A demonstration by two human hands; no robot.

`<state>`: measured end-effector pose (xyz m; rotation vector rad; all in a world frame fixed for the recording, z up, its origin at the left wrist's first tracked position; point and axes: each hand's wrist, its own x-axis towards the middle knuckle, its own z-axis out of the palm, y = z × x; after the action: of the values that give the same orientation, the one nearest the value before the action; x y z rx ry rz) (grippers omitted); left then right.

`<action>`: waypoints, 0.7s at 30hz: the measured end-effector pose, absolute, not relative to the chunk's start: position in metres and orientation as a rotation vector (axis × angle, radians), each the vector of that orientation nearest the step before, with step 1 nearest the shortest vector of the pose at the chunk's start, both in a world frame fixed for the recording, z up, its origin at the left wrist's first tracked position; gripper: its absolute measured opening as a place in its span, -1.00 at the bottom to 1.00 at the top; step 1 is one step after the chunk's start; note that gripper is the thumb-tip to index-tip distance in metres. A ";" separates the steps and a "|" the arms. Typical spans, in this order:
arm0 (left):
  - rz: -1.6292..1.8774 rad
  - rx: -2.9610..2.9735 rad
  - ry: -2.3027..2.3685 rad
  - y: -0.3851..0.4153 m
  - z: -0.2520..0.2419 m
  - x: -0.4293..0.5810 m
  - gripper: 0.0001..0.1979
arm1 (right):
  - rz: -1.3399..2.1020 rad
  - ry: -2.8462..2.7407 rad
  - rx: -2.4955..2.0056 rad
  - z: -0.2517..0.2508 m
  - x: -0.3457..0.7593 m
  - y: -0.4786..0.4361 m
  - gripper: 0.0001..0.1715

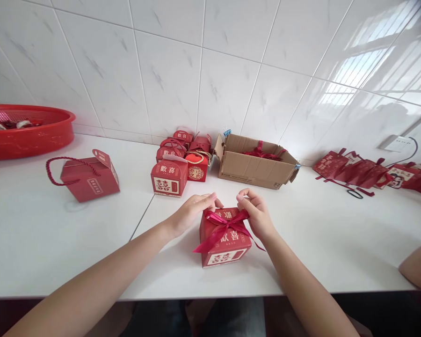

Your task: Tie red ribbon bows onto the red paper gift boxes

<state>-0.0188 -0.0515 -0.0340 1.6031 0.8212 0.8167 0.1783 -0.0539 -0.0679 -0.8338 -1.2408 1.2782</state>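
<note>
A red gift box (210, 234) printed with white Chinese characters stands near the table's front edge. Across its top is a dark pink ribbon (226, 224) tied in a bow, one tail hanging over the left front and a thinner one to the right. My left hand (192, 210) is at the box's back left corner, its fingers stretched beside the left loop. At the right loop is my right hand (256, 213), fingers loosely bent, thumb and forefinger slightly apart. Whether either hand touches the ribbon is hard to see. No object shows between the fingers of either hand.
Several small red boxes (169, 175) cluster by the wall, beside a cardboard carton (252, 171) holding ribbons. A rope-handled red box (91, 180) and a red plastic basket (31, 140) are left. Right are red bags (365, 173), scissors (355, 193) and another person's arm (419, 267).
</note>
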 end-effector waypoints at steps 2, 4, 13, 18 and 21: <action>0.806 1.595 0.834 -0.052 -0.034 -0.019 -0.52 | 1.313 -1.240 -0.817 -0.068 0.179 -0.053 -0.70; 0.791 1.617 0.836 -0.052 -0.035 -0.020 -0.55 | 1.316 -1.253 -0.819 -0.068 0.179 -0.054 -0.69; 0.844 1.555 0.820 -0.054 -0.032 -0.018 -0.57 | 1.084 -1.739 -0.962 -0.057 0.186 -0.064 -0.79; 0.842 1.595 0.818 -0.053 -0.033 -0.018 -0.58 | 1.062 -1.796 -0.985 -0.056 0.185 -0.065 -0.82; 0.852 1.617 0.825 -0.052 -0.037 -0.017 -0.56 | 1.105 -1.769 -1.014 -0.055 0.182 -0.067 -0.83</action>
<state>-0.0173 -0.0525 -0.0374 1.6168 0.8254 0.8520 0.1820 -0.0669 -0.0551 -1.0140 -1.7687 1.1050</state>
